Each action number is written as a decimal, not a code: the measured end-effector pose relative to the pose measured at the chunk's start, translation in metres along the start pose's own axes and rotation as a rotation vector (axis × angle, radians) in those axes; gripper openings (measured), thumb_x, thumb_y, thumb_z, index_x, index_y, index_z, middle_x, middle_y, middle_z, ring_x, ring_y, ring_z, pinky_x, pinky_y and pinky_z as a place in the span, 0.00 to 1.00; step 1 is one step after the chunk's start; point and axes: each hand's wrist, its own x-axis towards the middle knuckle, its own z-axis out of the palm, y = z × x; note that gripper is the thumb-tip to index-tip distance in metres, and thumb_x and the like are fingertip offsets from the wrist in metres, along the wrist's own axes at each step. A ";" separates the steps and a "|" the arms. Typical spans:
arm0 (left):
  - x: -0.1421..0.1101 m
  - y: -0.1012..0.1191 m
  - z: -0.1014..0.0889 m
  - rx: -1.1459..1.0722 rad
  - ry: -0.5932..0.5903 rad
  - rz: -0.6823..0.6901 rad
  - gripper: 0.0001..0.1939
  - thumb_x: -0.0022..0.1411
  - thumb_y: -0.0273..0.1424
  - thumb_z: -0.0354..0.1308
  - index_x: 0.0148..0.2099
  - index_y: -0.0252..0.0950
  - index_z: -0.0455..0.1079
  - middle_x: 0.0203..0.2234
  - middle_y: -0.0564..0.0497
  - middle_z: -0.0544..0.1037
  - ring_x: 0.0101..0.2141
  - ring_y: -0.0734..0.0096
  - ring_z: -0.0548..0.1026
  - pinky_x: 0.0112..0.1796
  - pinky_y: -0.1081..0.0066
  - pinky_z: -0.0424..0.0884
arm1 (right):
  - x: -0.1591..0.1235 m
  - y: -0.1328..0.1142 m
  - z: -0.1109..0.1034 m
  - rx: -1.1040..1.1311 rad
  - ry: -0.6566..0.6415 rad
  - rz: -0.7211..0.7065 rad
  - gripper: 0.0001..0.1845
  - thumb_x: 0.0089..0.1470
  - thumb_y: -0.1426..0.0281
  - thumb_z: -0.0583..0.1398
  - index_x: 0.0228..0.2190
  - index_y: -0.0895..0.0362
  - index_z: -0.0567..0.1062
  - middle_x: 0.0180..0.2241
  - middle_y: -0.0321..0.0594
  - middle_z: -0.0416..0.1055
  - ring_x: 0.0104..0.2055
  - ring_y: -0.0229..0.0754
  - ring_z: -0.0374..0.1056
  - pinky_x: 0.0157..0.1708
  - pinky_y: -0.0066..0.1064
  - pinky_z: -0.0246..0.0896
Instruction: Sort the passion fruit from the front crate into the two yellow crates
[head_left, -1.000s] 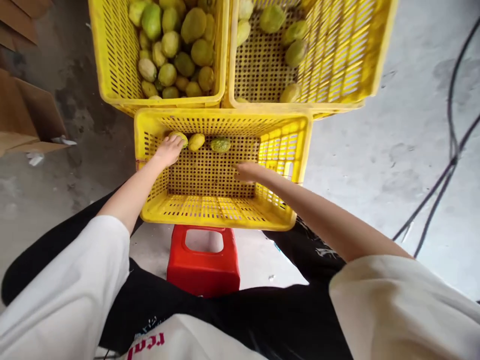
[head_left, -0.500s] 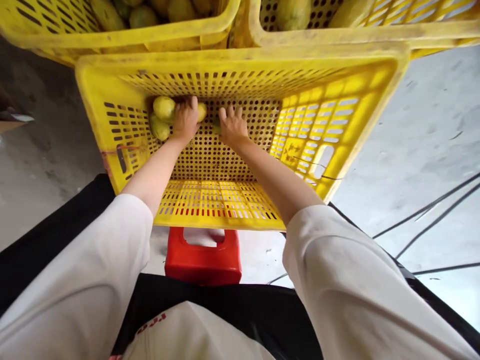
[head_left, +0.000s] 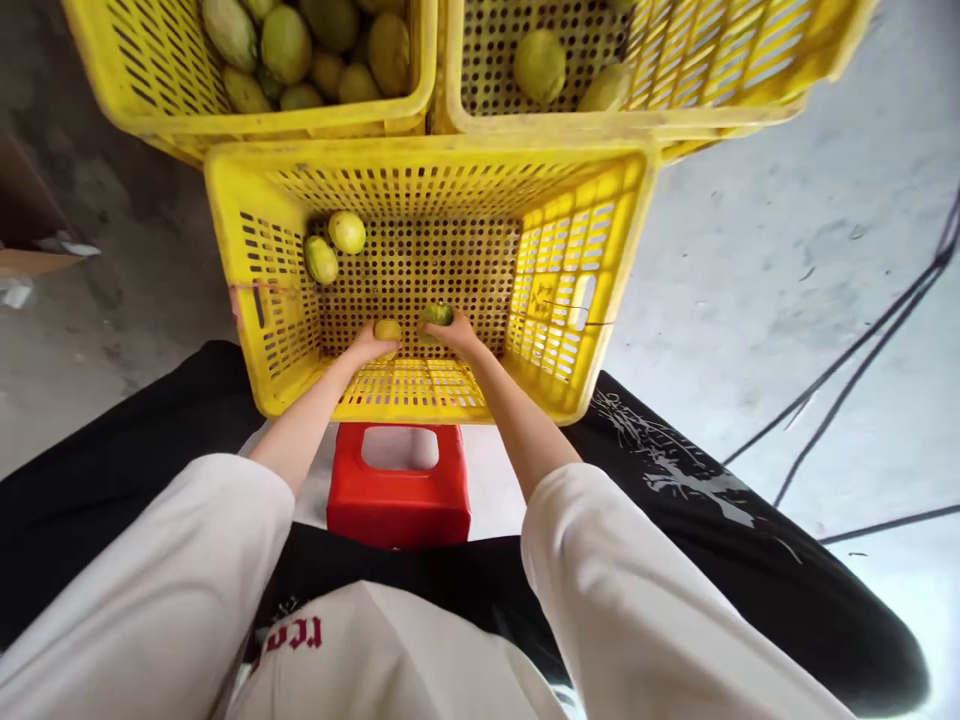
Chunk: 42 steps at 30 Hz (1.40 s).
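Both of my hands are inside a yellow plastic crate [head_left: 435, 160] with a perforated bottom, near its front wall. My left hand [head_left: 369, 346] is closed around a yellow oval fruit [head_left: 388, 328]. To the right of it, my right hand [head_left: 459, 332] grips a greener fruit [head_left: 438, 314], its thumb across the near side. The undersides of both fruits and some fingers are hidden. In the crate's back left corner lie two loose fruits, a round yellow one [head_left: 347, 232] and a yellow-green one [head_left: 321, 260].
Behind stand two more yellow crates: the left crate [head_left: 262, 124] holds many fruits, the right crate [head_left: 547, 122] several. A red plastic stool [head_left: 397, 505] is in front of my crate. Black cables [head_left: 832, 420] cross the floor at right, and a cardboard box [head_left: 30, 260] is at far left.
My hands have come from the back of the crate to its front wall, each bringing a fruit. Two fruits stay in the back left corner. The view has shifted, showing more of the rear crates.
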 end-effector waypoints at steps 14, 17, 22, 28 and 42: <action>-0.181 0.110 -0.086 -0.408 -0.318 0.560 0.25 0.61 0.35 0.78 0.58 0.42 0.76 0.54 0.45 0.87 0.58 0.46 0.87 0.60 0.49 0.85 | -0.190 -0.159 -0.067 0.534 -0.244 -0.469 0.32 0.45 0.56 0.83 0.44 0.49 0.75 0.48 0.41 0.85 0.55 0.54 0.83 0.55 0.45 0.85; -0.225 0.102 -0.086 -0.540 -0.434 0.627 0.22 0.69 0.41 0.70 0.61 0.40 0.76 0.55 0.44 0.87 0.61 0.46 0.86 0.59 0.51 0.87 | -0.230 -0.160 -0.060 0.572 -0.257 -0.489 0.32 0.46 0.52 0.83 0.44 0.48 0.75 0.44 0.39 0.84 0.51 0.53 0.83 0.52 0.44 0.86; -0.262 0.060 -0.076 -0.686 -0.616 0.669 0.23 0.75 0.39 0.64 0.67 0.38 0.76 0.60 0.43 0.87 0.68 0.44 0.81 0.67 0.45 0.81 | -0.278 -0.140 -0.046 0.659 -0.461 -0.492 0.23 0.53 0.62 0.74 0.49 0.49 0.78 0.49 0.42 0.87 0.59 0.58 0.83 0.61 0.56 0.84; -0.254 0.015 -0.065 -0.650 -0.622 0.755 0.36 0.62 0.42 0.81 0.68 0.39 0.77 0.63 0.40 0.86 0.74 0.40 0.76 0.72 0.47 0.76 | -0.290 -0.102 -0.033 0.579 -0.494 -0.492 0.22 0.53 0.62 0.76 0.47 0.53 0.80 0.48 0.47 0.88 0.60 0.59 0.84 0.61 0.53 0.84; -0.237 0.020 -0.035 -0.775 -0.425 0.660 0.29 0.62 0.32 0.76 0.63 0.36 0.75 0.59 0.40 0.87 0.70 0.46 0.79 0.75 0.44 0.73 | -0.257 -0.090 0.005 0.750 -0.202 -0.531 0.33 0.47 0.56 0.84 0.48 0.45 0.75 0.56 0.36 0.82 0.62 0.54 0.81 0.56 0.51 0.88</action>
